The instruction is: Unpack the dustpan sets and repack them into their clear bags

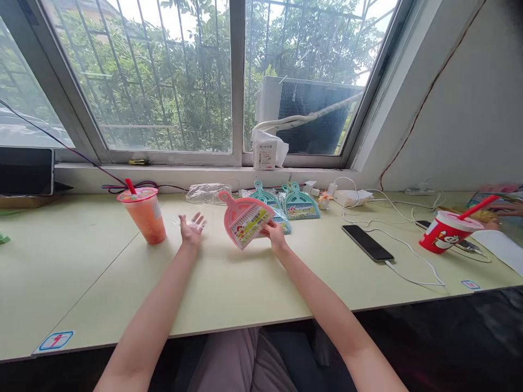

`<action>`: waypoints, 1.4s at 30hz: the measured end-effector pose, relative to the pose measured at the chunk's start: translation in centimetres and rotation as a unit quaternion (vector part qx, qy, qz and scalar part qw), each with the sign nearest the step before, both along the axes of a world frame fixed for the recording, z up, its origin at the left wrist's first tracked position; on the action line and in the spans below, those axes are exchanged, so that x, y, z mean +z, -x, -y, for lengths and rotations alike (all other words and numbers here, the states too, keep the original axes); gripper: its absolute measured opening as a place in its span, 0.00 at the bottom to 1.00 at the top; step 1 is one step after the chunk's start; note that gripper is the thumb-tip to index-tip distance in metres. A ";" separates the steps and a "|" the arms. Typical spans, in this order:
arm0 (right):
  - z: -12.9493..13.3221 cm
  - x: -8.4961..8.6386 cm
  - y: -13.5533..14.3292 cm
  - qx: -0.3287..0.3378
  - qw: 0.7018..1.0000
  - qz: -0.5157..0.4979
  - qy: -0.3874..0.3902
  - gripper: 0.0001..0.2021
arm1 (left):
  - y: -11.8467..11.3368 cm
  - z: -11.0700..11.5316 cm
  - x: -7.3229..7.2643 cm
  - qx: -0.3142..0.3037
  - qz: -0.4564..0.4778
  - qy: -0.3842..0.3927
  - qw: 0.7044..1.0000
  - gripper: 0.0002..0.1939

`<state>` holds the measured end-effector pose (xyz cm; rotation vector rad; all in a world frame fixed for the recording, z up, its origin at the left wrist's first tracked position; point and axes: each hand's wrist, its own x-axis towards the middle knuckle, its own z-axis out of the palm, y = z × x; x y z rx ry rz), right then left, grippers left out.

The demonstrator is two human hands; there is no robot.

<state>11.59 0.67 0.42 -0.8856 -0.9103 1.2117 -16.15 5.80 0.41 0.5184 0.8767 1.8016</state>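
Observation:
A small pink dustpan-and-brush set (247, 220) with a yellow-green printed label is tilted above the table, its handle pointing up and left. My right hand (277, 237) grips it by its lower right edge, the thumb and fingers closed on it. To the left, my left hand (192, 228) is open, palm turned up and fingers apart. A scrap of clear film seems to lie by its thumb, too faint to be sure. Behind the pink set are several mint-green dustpan sets; one (301, 204) lies fully in sight, while others (261, 190) are partly hidden.
An orange drink cup (149, 218) stands left of my left hand. Clear plastic wrapping (208, 193) lies near the sill. To the right are a phone (366, 243) on a white cable and a red cup (445, 234). Another person's hand (504, 208) shows at the far right.

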 end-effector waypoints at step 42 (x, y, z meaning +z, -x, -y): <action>-0.1 1.5 -1.9 -0.002 0.994 0.073 0.081 0.01 | -7.2 3.6 0.1 -0.216 -0.231 -0.039 0.948 0.26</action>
